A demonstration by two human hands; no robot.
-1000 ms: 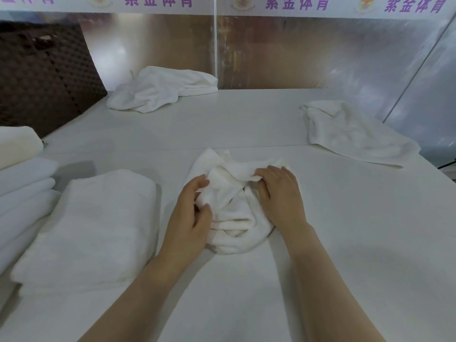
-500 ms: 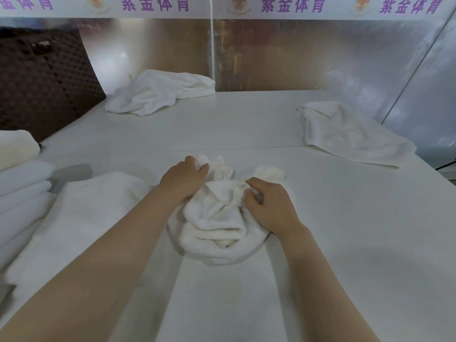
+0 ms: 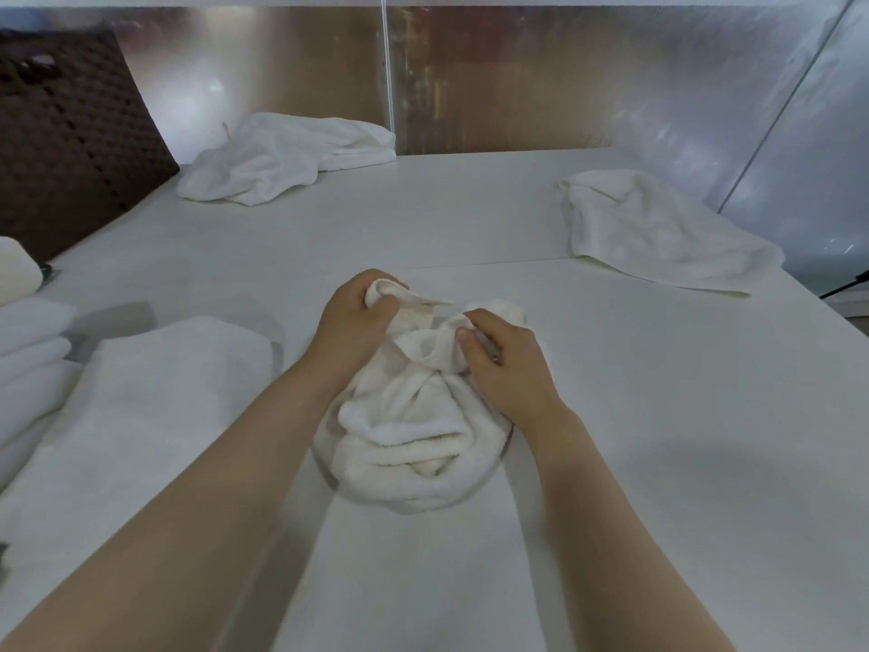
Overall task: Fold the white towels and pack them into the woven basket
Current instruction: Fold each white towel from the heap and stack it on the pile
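The white table (image 3: pixel 635 440) carries everything and reaches far beyond the fingers on all sides. The dark woven basket (image 3: pixel 70 134) stands at the far left, well apart from both hands, so the packing step is not yet near. To the left of the fingers lies a folded towel (image 3: pixel 155 402), flat and neat, and further left at the edge there is a stack of folded towels (image 3: pixel 28 350). Beyond the fingers, near the back wall, one loose towel (image 3: pixel 287 152) lies in a heap, and another loose towel (image 3: pixel 658 228) lies spread to the far right.

Directly under the fingers is the crumpled towel (image 3: pixel 414 444), bunched into a round lump on the table. The left hand (image 3: pixel 352 317) has its fingers curled around an edge of this towel at the far side. The right hand (image 3: pixel 508 360) pinches another part of the cloth close beside it, with fingers clamped on the fabric.

I judge that the person is searching for the corners to open the towel before folding. The risk here is that both hands hold the same edge or a middle fold and not true corners; then the towel would open twisted and the fold would be uneven. Also, if the cloth is pulled too wide to the left, it may drag over the folded towel and disturb it.
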